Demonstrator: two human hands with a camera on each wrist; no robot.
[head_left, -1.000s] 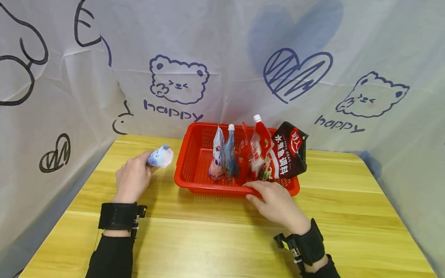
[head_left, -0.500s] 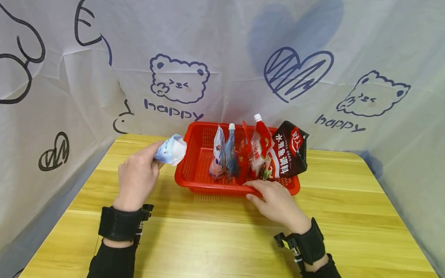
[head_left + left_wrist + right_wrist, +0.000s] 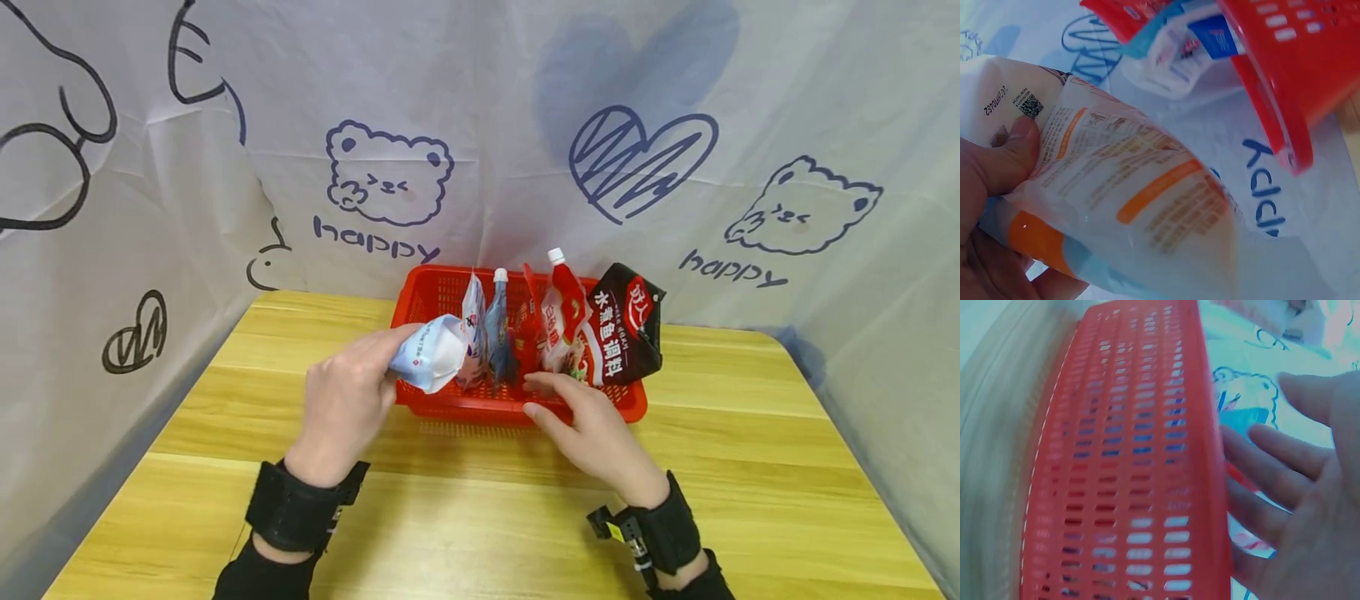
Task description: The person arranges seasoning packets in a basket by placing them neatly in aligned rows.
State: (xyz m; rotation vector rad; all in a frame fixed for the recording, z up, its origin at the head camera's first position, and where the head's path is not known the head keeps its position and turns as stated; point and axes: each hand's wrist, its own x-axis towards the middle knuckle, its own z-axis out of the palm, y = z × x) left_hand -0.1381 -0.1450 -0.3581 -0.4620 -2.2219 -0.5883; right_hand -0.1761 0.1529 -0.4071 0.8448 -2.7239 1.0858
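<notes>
My left hand (image 3: 341,400) grips a soft light-blue and white plastic packet (image 3: 427,360), held over the left part of a red perforated basket (image 3: 450,410). In the left wrist view the thumb presses on the packet's back (image 3: 1141,175), which has orange bands and printed text. My right hand (image 3: 592,429) is at the basket's front rim, fingers reaching over it and thumb spread away. The right wrist view shows these loose fingers (image 3: 1266,469) beyond the rim. Upright in the basket stand a white and pink packet (image 3: 472,321) and a blue capped pouch (image 3: 497,325).
Farther right in the basket are a red packet (image 3: 529,325), a red pouch with a white cap (image 3: 564,300) and a black seasoning bag (image 3: 633,325) leaning over the right rim. The basket stands on a wooden table (image 3: 450,533) before a cloth backdrop (image 3: 495,75) with drawings.
My left hand has carried the packet rightward, from beside the basket to over its left part. The right hand has loosened at the front rim, its thumb lifting slightly.
</notes>
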